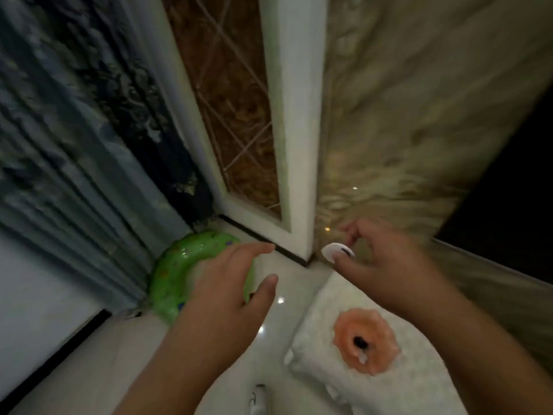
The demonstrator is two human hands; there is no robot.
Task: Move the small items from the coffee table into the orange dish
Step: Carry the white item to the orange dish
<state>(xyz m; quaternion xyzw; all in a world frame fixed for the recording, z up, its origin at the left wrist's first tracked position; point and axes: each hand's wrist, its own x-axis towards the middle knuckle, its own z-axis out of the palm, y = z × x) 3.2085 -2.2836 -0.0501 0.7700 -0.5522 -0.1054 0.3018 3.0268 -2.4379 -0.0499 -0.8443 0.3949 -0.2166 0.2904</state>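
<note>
The orange dish point(366, 339), wavy-rimmed, sits on a white cloth-covered table point(329, 363) at the lower right; a small dark item and a small white item lie in its centre. My right hand point(380, 265) is raised above and beyond the dish, pinching a small white round object point(336, 251) between thumb and fingers. My left hand point(227, 292) hovers to the left over the floor, fingers spread, holding nothing. The whole view is blurred.
A green inflatable ring point(176, 271) lies on the pale tiled floor point(125, 360) under my left hand. Behind it hang grey patterned curtains point(74, 145), a white-framed glass door point(287, 130) and a beige curtain point(419, 115). A white object point(258, 399) shows at the bottom edge.
</note>
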